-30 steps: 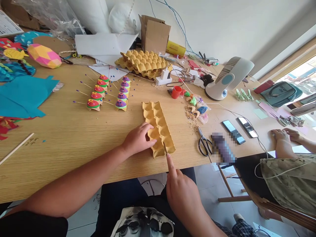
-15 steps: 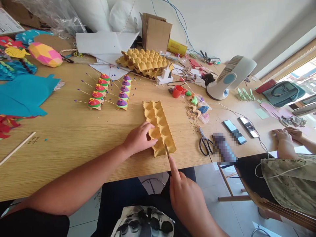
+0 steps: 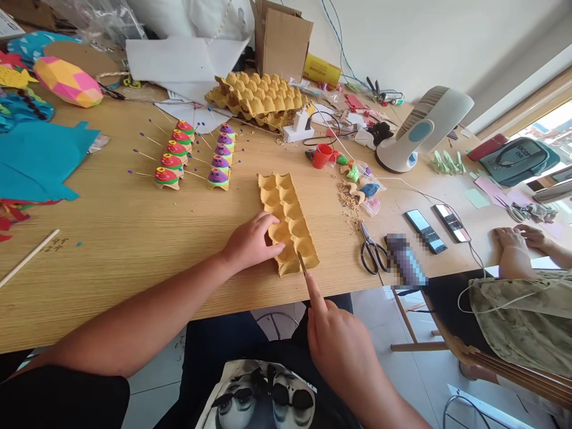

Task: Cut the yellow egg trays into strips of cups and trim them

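Observation:
A two-row piece of yellow pulp egg carton (image 3: 289, 208) lies on the wooden table in front of me, cups facing up. My left hand (image 3: 254, 239) grips its left edge, with thumb and fingers bent over into the cups. In my right hand (image 3: 337, 336) is a knife (image 3: 302, 263), a narrow blade with my index finger stretched along it. The blade's tip touches the carton between two cups near its near end. My palm hides the handle.
Two painted carton strips, red-green (image 3: 172, 158) and purple-green (image 3: 222, 156), stand at the left behind the carton. Scissors (image 3: 372, 253), phones (image 3: 425, 230) and a fan (image 3: 413, 134) are at right. Stacked egg trays (image 3: 261, 95) lie at the back. A co-worker's hands (image 3: 512, 238) rest far right.
The view has tilted a little, so the table appears higher in the picture. Both hands keep nearly the same place on the carton, and the knife tip stays between the same cups.

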`<action>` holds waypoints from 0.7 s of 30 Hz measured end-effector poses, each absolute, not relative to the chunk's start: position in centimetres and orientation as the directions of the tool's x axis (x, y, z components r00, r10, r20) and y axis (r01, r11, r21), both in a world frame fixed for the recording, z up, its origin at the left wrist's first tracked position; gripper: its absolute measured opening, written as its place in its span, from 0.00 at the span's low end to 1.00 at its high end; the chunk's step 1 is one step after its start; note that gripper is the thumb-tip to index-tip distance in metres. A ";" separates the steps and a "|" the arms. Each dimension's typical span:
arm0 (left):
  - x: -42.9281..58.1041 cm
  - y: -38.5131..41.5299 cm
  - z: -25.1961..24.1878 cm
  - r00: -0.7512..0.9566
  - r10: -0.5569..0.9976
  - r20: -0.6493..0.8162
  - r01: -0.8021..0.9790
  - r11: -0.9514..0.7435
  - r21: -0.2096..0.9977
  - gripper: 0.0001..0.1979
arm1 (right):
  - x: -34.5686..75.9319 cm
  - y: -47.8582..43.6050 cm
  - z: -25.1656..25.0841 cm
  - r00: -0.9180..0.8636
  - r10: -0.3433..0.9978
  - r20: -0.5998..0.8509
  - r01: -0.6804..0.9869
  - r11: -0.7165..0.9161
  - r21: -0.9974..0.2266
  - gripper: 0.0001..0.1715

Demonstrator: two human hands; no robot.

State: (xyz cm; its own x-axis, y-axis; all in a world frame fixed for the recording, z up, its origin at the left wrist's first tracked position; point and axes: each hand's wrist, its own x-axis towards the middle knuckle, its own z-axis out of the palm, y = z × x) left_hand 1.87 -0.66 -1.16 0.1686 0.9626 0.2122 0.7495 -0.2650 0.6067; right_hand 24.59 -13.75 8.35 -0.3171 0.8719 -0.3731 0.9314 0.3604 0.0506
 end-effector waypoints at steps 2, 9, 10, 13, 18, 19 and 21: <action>1.8 -0.6 -1.2 0.166 0.962 0.215 0.751 -0.265 0.605 0.21 | 24.5 -13.6 8.5 -0.313 0.872 -0.377 0.931 0.361 0.061 0.45; 1.8 -0.7 -1.0 0.175 0.965 0.196 0.754 -0.259 0.604 0.22 | 24.7 -13.6 8.5 -0.328 0.875 -0.356 0.930 0.365 0.040 0.46; 1.8 -0.7 -1.0 0.174 0.965 0.193 0.752 -0.257 0.606 0.22 | 24.6 -13.5 8.5 -0.332 0.877 -0.348 0.928 0.369 0.044 0.45; 1.8 -0.7 -1.0 0.172 0.967 0.188 0.747 -0.253 0.615 0.22 | 24.6 -13.4 8.5 -0.342 0.877 -0.337 0.923 0.381 0.057 0.46; 1.8 -0.7 -1.1 0.171 0.968 0.184 0.740 -0.249 0.624 0.22 | 25.0 -13.8 8.9 -0.355 0.868 -0.347 0.915 0.399 0.064 0.47; 1.8 -0.7 -1.1 0.171 0.968 0.183 0.739 -0.249 0.626 0.22 | 25.0 -13.7 8.9 -0.351 0.867 -0.352 0.915 0.398 0.067 0.46; 1.8 -0.7 -1.1 0.168 0.969 0.180 0.738 -0.245 0.629 0.22 | 24.7 -13.3 8.8 -0.339 0.868 -0.363 0.917 0.391 0.076 0.45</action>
